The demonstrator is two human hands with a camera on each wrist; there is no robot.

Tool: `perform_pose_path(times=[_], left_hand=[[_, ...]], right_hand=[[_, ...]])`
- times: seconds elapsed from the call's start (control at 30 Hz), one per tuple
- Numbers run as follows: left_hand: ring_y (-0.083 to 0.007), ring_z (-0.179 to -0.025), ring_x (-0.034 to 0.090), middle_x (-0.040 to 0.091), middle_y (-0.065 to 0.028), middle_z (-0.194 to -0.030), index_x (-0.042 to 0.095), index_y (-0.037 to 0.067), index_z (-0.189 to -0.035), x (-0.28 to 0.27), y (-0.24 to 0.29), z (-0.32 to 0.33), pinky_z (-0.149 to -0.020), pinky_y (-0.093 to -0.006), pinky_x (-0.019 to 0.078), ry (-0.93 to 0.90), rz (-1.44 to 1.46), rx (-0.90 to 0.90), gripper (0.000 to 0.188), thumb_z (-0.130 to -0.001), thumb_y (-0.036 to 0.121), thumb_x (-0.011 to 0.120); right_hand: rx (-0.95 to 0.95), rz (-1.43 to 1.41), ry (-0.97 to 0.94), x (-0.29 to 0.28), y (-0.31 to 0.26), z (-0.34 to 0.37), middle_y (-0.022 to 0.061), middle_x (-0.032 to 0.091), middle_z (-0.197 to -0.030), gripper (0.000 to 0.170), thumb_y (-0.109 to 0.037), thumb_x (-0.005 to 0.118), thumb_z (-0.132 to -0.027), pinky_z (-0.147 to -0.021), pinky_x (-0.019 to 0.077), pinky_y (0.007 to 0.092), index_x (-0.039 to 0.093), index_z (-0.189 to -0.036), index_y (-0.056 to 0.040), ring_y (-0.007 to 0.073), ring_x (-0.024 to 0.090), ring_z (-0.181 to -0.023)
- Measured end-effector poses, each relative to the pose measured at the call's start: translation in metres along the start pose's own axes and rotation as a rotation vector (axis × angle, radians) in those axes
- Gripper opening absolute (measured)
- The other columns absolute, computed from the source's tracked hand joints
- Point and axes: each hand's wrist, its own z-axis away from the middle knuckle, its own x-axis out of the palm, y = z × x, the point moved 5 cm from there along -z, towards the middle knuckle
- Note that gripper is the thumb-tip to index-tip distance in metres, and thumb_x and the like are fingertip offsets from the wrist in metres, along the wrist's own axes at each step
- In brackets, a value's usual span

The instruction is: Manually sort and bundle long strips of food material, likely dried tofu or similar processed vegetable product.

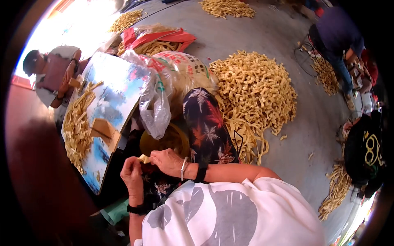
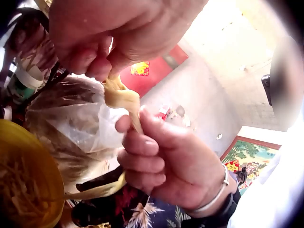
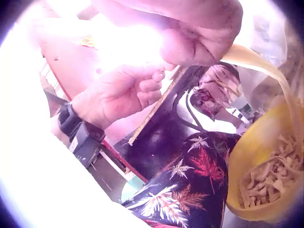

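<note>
My left hand (image 1: 132, 176) and right hand (image 1: 166, 162) are close together above my lap in the head view. Between them is a soft, pale yellow strip (image 2: 124, 99), folded and twisted where it leaves the left fingers. The left fingertips pinch its upper end, while the right thumb and curled fingers grip it lower down. Its long tail (image 2: 97, 192) hangs out of the right hand toward a yellow tub (image 2: 56, 199). Short yellow pieces (image 3: 266, 187) lie inside that tub, seen in the right wrist view.
A tilted board (image 1: 117, 74) with loose strips (image 1: 78, 123) and a wooden block (image 1: 104, 133) stands at left. Ahead lie plastic bags (image 1: 180, 69) and a large heap of knotted pieces (image 1: 254, 86). One person (image 1: 61, 78) sits at left, another (image 1: 338, 37) bends at far right.
</note>
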Motion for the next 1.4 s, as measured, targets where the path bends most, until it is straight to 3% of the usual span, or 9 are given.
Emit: perform_pose_path(times=[0.17,0.27,0.47,0.5,0.9,1.0,1.1,1.2,1.4], left_hand=[[-0.0119,-0.086,0.062,0.065,-0.0057,-0.103,0.059,0.001,-0.113,0.007,-0.023,0.001,-0.074,-0.0235,0.0506,-0.069,0.891,-0.320,0.019,-0.097,0.010,0.059],[-0.0163,-0.097,0.063,0.065,-0.0065,-0.111,0.055,0.003,-0.123,0.032,-0.016,0.019,-0.080,-0.0306,0.0532,-0.204,1.085,-0.404,0.027,-0.099,0.014,0.058],[-0.0107,-0.092,0.064,0.067,-0.0034,-0.104,0.062,0.003,-0.115,0.021,-0.034,0.019,-0.080,-0.0249,0.0520,-0.017,0.765,-0.198,0.021,-0.099,0.014,0.059],[-0.0101,-0.091,0.063,0.068,-0.0032,-0.103,0.063,0.002,-0.114,0.020,-0.036,0.019,-0.080,-0.0240,0.0519,-0.007,0.707,-0.192,0.020,-0.099,0.014,0.058],[-0.0038,-0.072,0.052,0.063,0.0009,-0.088,0.063,0.004,-0.110,0.017,-0.039,0.032,-0.062,-0.0175,0.0420,-0.067,0.750,-0.202,0.015,-0.097,0.011,0.062],[-0.0019,-0.068,0.049,0.062,0.0031,-0.082,0.064,0.005,-0.105,0.009,-0.031,0.031,-0.058,-0.0159,0.0382,-0.037,0.480,-0.085,0.012,-0.096,0.012,0.064],[-0.0004,-0.067,0.047,0.062,0.0048,-0.080,0.066,0.004,-0.101,0.004,-0.035,0.028,-0.057,-0.0150,0.0362,0.023,0.457,-0.040,0.010,-0.096,0.013,0.064],[0.0002,-0.068,0.047,0.062,0.0060,-0.082,0.068,0.004,-0.102,0.000,-0.034,0.026,-0.057,-0.0150,0.0357,0.003,0.490,-0.061,0.011,-0.097,0.013,0.063],[0.0005,-0.065,0.045,0.058,0.0080,-0.079,0.069,0.004,-0.106,-0.005,-0.029,0.029,-0.056,-0.0155,0.0345,0.005,0.458,0.028,0.015,-0.098,0.013,0.061]], right_hand=[[0.103,-0.194,0.035,-0.001,-0.018,0.003,0.0204,0.066,-0.080,0.016,-0.017,0.059,-0.092,-0.067,0.0500,0.0432,0.062,-0.090,-0.0020,0.0393,0.065,-0.078],[0.160,-0.341,0.021,0.011,-0.017,0.008,0.0083,0.064,-0.070,0.014,-0.015,0.059,-0.096,-0.046,0.0513,0.0272,0.063,-0.099,-0.0026,0.0117,0.062,-0.058],[-0.155,0.254,0.049,0.009,-0.014,0.006,0.0151,0.064,-0.083,0.021,-0.021,0.066,-0.091,-0.067,0.0547,0.0367,0.069,-0.102,-0.0043,0.0288,0.067,-0.076],[-0.032,0.252,0.038,0.004,-0.026,0.002,0.0183,0.065,-0.087,0.024,-0.025,0.066,-0.090,-0.075,0.0518,0.0402,0.069,-0.101,-0.0035,0.0347,0.066,-0.082],[-0.236,0.407,0.112,0.013,-0.039,-0.024,0.0170,0.065,-0.076,0.023,-0.021,0.053,-0.099,-0.058,0.0493,0.0431,0.060,-0.084,-0.0044,0.0388,0.063,-0.070],[-0.266,0.369,0.059,0.015,-0.036,-0.029,0.0117,0.066,-0.070,0.023,-0.023,0.054,-0.100,-0.054,0.0502,0.0365,0.062,-0.087,-0.0045,0.0292,0.066,-0.062],[0.203,-0.187,-0.203,0.023,-0.022,-0.032,0.0019,0.064,-0.069,0.018,-0.023,0.059,-0.098,-0.052,0.0489,0.0256,0.062,-0.092,-0.0064,0.0126,0.063,-0.058],[0.245,-0.214,-0.338,0.031,-0.029,-0.025,-0.0042,0.061,-0.074,0.013,-0.021,0.065,-0.095,-0.053,0.0458,0.0173,0.062,-0.098,-0.0086,0.0017,0.057,-0.062],[0.272,-0.279,-0.278,0.026,-0.024,-0.031,-0.0038,0.061,-0.076,0.018,-0.019,0.071,-0.090,-0.053,0.0445,0.0181,0.061,-0.099,-0.0081,0.0026,0.055,-0.063]])
